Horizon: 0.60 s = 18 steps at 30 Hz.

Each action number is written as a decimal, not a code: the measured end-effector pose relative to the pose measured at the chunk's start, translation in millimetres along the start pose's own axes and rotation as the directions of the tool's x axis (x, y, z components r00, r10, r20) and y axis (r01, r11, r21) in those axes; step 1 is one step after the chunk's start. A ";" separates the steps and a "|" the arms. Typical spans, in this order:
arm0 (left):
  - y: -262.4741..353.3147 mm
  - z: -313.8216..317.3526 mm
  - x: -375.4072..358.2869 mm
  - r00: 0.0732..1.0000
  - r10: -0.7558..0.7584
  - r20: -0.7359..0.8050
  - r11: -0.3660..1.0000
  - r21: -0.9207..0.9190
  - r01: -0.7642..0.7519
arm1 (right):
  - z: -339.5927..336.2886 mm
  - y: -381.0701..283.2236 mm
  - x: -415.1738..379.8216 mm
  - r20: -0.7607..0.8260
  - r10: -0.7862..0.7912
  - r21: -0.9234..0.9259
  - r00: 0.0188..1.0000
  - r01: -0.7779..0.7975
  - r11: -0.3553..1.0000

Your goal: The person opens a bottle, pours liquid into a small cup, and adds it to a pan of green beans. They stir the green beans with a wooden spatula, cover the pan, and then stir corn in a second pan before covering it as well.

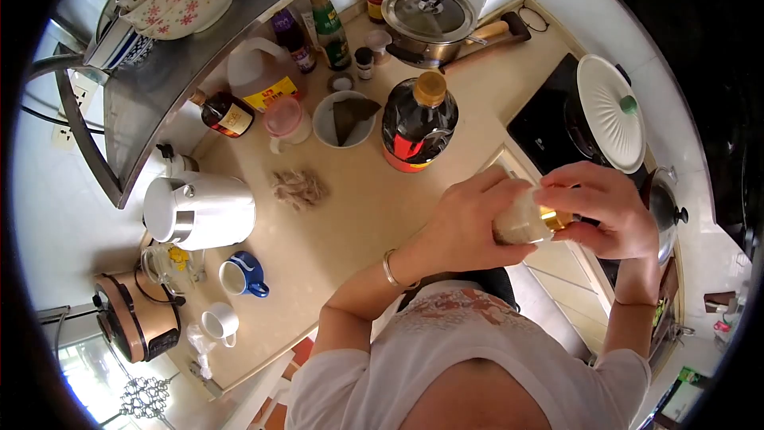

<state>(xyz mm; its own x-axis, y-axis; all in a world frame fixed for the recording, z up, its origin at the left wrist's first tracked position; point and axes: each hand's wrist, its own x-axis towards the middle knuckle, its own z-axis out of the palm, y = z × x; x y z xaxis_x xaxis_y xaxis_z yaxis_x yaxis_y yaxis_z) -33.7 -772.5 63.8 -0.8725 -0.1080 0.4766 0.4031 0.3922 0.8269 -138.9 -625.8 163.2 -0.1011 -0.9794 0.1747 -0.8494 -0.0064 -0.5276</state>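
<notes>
My left hand (pixel 477 215) is wrapped round a small clear jar (pixel 521 219) that has pale contents, held tilted above the counter's front edge. The fingers of my right hand (pixel 601 207) close on a shiny gold lid (pixel 555 218) at the jar's right end. Whether the lid is on the jar or just off it I cannot tell. Nearest beyond my hands stands a large dark bottle (pixel 419 123) with a gold cap and a red label.
A brown wad (pixel 299 189), a white bowl (pixel 345 119), a lidded pot (pixel 430 20) and several bottles are on the counter. At the left stand a white kettle (pixel 200 211), a blue mug (pixel 243 275) and a white cup (pixel 220 323). A pan with a white lid (pixel 611 114) is at the right.
</notes>
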 end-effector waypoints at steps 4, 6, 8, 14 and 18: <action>2.1 0.4 11.1 0.998 0.054 -0.033 0.996 0.066 -0.051 | -3.2 -8.3 3.4 -0.030 0.061 -0.029 0.998 -0.061 0.998; 6.7 -6.7 15.1 0.998 0.031 -0.057 0.992 0.127 -0.024 | -2.2 -6.6 8.4 -0.069 0.083 -0.054 0.994 -0.087 0.995; 6.3 -20.6 18.8 0.997 0.010 -0.078 0.983 0.185 0.005 | -2.6 1.0 15.8 -0.131 -0.061 -0.174 0.990 0.038 0.984; -48.2 -114.3 -0.9 0.821 0.057 -0.568 0.933 0.323 0.159 | -15.8 19.7 5.2 -0.541 0.024 -0.080 0.840 -0.079 0.994; -113.8 -140.8 4.1 0.745 -0.148 -0.650 0.971 0.048 0.234 | -3.0 37.8 -7.2 -0.585 0.191 0.108 0.788 -0.157 0.982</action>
<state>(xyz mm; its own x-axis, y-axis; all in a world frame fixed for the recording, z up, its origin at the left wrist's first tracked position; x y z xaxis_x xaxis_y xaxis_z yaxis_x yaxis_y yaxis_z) -44.3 -946.2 13.7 -0.5303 -0.7322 0.4273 0.1743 0.3990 0.9002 -171.9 -618.5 144.5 -0.5447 -0.6551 0.5236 -0.7622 0.1262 -0.6350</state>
